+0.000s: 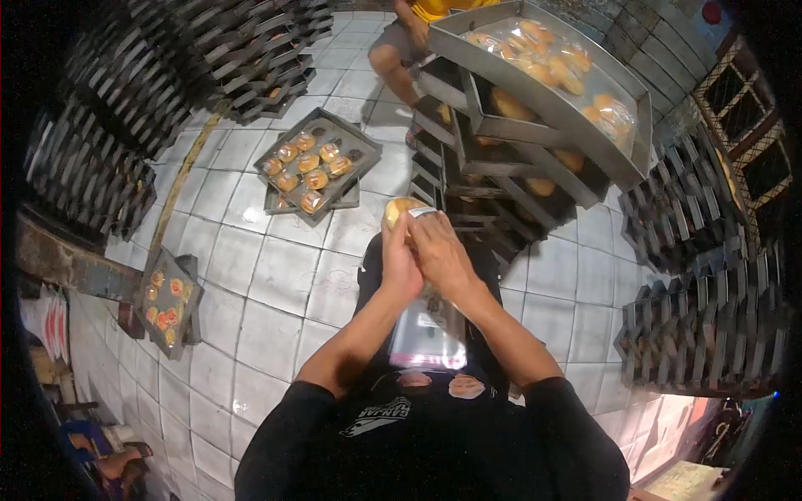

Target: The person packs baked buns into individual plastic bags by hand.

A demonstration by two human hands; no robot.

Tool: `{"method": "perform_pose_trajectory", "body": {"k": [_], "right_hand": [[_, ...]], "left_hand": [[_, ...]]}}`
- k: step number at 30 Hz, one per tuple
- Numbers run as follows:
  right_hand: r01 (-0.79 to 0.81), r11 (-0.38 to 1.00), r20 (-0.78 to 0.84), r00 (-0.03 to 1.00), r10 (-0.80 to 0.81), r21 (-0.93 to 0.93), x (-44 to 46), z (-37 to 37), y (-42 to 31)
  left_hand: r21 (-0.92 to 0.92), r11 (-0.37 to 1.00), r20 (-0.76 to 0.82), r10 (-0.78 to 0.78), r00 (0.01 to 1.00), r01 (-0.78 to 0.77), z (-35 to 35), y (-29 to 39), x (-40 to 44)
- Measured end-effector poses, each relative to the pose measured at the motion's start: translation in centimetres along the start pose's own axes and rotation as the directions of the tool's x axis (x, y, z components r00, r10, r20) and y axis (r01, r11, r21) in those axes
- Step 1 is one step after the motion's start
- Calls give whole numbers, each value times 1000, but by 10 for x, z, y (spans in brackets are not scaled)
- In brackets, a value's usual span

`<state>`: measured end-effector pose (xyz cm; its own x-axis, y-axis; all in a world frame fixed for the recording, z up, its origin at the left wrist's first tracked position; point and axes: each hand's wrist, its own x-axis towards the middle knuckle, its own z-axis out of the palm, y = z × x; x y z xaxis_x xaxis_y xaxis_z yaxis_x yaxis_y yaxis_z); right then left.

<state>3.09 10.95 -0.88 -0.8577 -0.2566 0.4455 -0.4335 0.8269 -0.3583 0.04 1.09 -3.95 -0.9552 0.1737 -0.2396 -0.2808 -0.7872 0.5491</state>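
Observation:
Both my hands meet in front of me, above my lap. My left hand (399,263) is closed on a round golden bun (404,205), whose far side shows past my fingertips. My right hand (439,249) lies over the bun's near right side, fingers bent and pressed on what looks like clear plastic film at its edge. My fingers hide most of the bun. Across my lap lies a stack of clear plastic bags (428,334) with print on them and a pink edge toward my body.
A tall stack of metal trays (543,92) stands ahead right, wrapped buns on top. A tray of buns (284,179) sits on the tiled floor ahead left, another tray (190,292) further left. Stacked trays (681,196) line both sides. A person (393,58) sits beyond.

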Motion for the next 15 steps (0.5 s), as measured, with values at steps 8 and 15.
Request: {"method": "perform_pose_trajectory", "body": {"k": [8, 15], "right_hand": [[-194, 848, 254, 964, 73, 493, -12, -32, -28], [-461, 144, 469, 883, -22, 876, -44, -61, -39]], "left_hand": [[-196, 906, 128, -356, 926, 375, -17, 21, 20], [-251, 960, -50, -140, 989, 123, -47, 63, 29]]}}
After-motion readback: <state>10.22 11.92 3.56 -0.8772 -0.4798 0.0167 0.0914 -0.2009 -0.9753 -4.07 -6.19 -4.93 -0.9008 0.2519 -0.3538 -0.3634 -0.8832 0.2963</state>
